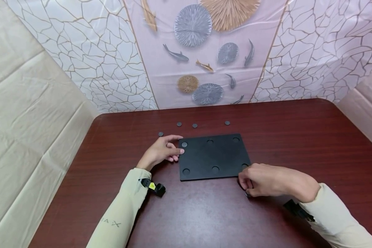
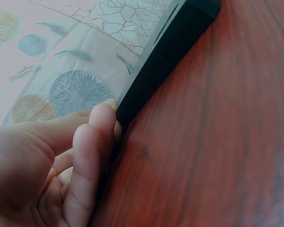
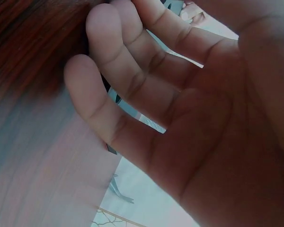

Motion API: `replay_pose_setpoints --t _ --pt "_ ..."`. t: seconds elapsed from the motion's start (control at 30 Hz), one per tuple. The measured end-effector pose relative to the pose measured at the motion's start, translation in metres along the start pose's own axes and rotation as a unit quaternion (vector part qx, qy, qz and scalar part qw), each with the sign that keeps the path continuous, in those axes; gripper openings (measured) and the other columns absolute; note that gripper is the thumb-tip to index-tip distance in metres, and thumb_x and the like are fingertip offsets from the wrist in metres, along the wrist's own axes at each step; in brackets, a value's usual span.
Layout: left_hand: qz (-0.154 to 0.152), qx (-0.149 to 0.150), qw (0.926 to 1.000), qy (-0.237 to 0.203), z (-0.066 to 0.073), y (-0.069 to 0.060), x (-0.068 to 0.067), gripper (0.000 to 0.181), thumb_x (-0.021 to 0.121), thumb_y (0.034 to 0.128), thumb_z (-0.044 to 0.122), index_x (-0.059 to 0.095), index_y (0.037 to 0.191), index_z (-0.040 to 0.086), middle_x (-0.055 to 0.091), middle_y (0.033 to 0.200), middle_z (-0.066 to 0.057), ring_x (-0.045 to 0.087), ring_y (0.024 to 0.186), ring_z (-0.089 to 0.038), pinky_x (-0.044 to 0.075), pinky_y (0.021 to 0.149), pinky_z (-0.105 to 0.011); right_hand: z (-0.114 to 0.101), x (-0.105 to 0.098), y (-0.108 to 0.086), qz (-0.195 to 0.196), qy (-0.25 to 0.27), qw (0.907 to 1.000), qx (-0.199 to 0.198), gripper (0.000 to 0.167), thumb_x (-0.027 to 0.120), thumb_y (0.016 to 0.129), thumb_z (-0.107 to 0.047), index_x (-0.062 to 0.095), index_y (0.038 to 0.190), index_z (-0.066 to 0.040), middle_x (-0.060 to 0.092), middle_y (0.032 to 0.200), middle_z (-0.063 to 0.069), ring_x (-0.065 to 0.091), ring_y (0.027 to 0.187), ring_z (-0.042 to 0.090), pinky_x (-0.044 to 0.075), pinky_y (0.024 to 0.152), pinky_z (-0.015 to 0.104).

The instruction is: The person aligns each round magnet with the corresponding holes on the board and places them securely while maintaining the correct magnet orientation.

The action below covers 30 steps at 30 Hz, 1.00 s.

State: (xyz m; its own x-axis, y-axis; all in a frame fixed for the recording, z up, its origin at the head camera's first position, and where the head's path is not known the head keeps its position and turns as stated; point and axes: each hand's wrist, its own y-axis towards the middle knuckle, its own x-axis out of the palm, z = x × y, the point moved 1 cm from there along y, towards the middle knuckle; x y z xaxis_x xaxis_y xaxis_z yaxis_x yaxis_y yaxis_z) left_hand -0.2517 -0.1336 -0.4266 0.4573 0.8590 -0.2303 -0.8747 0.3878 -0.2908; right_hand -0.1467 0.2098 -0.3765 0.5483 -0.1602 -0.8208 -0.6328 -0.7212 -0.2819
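A thin black rectangular board (image 1: 213, 155) with round recesses lies on the table. One small dark grey disc (image 1: 184, 144) sits in its upper left recess; the other visible recesses look unfilled. My left hand (image 1: 162, 150) holds the board's left edge, thumb on the top face and the other fingers along the side. In the left wrist view, fingertips touch the board's edge (image 2: 156, 71). By the lower right corner, my right hand (image 1: 266, 181) pinches another small dark disc (image 1: 247, 194), mostly covered by the fingers. The right wrist view shows curled fingers (image 3: 104, 38), with that disc hidden.
Several loose discs lie beyond the board on the reddish-brown table (image 1: 127, 144): a disc (image 1: 161, 134) close to my left hand, two discs (image 1: 194, 125) near the middle, and a disc (image 1: 227, 123) farther right. A patterned cloth (image 1: 192, 79) hangs behind the table's far edge.
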Motion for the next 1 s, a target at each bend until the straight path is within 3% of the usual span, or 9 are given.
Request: replay_pose_setpoints --t 0.1,0.3,0.43,0.57,0.73,1.0 --pt "0.001 0.0 1.0 -0.001 0.0 0.0 0.0 0.058 0.08 0.0957 0.01 0.058 0.149 0.015 0.07 0.077 -0.009 0.068 0.061 -0.014 0.06 0.06 -0.025 0.001 -0.001 0.0 -0.003 0.009 0.9999 -0.01 0.028 0.069 0.085 0.001 0.06 0.084 -0.026 0.051 0.073 -0.019 0.048 0.065 -0.006 0.042 0.059 0.019" --pt "0.002 0.006 1.0 -0.003 -0.001 0.001 0.0 0.058 0.079 0.0955 0.009 0.058 0.149 0.014 0.07 0.077 -0.008 0.068 0.061 -0.014 0.06 0.059 -0.025 0.009 -0.004 -0.003 -0.045 0.072 0.9959 -0.032 0.035 0.061 0.091 0.011 0.064 0.095 -0.024 0.053 0.079 -0.015 0.049 0.07 -0.002 0.044 0.061 0.02" --pt "0.0 0.005 1.0 -0.002 -0.001 0.0 0.0 0.058 0.079 0.0958 0.01 0.058 0.149 0.014 0.07 0.077 -0.009 0.068 0.061 -0.014 0.06 0.06 -0.025 0.015 -0.007 -0.006 -0.06 0.098 0.9919 -0.054 0.038 0.069 0.088 0.011 0.066 0.1 -0.025 0.057 0.085 -0.013 0.054 0.076 -0.001 0.05 0.066 0.021" --pt "0.002 0.004 1.0 0.001 -0.001 -0.001 0.0 0.058 0.079 0.096 0.01 0.058 0.149 0.014 0.07 0.077 -0.009 0.068 0.061 -0.014 0.06 0.06 -0.025 0.012 -0.004 -0.004 -0.062 0.083 0.9929 -0.057 0.039 0.08 0.083 0.006 0.065 0.1 -0.026 0.055 0.087 -0.012 0.054 0.074 -0.002 0.05 0.067 0.021" --pt "0.005 0.002 1.0 0.005 0.0 -0.002 0.0 0.058 0.079 0.096 0.01 0.058 0.149 0.015 0.07 0.076 -0.008 0.068 0.061 -0.014 0.06 0.059 -0.025 0.006 -0.001 -0.002 -0.047 0.036 0.9975 -0.039 0.043 0.083 0.076 0.007 0.062 0.091 -0.028 0.054 0.082 -0.014 0.052 0.064 -0.005 0.046 0.062 0.02" --pt "0.005 0.0 1.0 0.007 0.001 -0.001 0.001 0.058 0.079 0.096 0.01 0.058 0.15 0.015 0.07 0.076 -0.008 0.068 0.061 -0.014 0.06 0.059 -0.025 -0.007 0.0 -0.005 -0.025 -0.035 0.998 0.045 0.036 0.083 0.076 -0.004 0.059 0.083 -0.029 0.05 0.077 -0.014 0.046 0.064 0.0 0.037 0.057 0.025"
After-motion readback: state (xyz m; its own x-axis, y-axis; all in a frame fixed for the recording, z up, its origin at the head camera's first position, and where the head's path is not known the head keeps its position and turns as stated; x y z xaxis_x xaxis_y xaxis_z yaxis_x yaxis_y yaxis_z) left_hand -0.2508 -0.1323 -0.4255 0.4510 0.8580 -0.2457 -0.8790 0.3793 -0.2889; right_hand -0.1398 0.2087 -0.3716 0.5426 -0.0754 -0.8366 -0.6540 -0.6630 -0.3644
